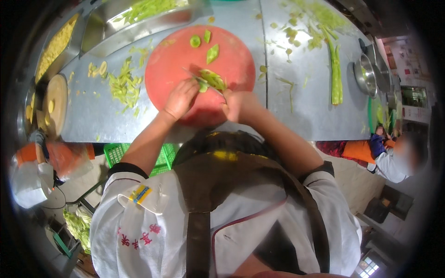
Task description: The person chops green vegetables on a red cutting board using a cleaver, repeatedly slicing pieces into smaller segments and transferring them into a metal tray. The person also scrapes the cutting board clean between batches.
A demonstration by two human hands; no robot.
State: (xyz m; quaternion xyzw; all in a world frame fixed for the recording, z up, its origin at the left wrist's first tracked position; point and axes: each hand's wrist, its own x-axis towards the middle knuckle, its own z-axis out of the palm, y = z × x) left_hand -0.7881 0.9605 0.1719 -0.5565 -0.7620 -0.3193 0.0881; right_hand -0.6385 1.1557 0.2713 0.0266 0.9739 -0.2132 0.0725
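I see my left hand point(180, 98) pressed on a green vegetable piece point(212, 78) at the middle of the round red cutting board point(171, 55), fingers curled narrowly over it. My right hand point(238, 105) is closed around a knife point(204, 82) whose blade lies across that piece. The board sits at the near edge of the steel counter point(301, 106). Cut slices point(212, 53) lie toward the board's far edge, and long green stalks point(335, 74) rest near the counter's right end

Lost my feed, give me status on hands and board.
Left hand pins green vegetable on round red cutting board. Right hand grips knife. Loose slices nearby.
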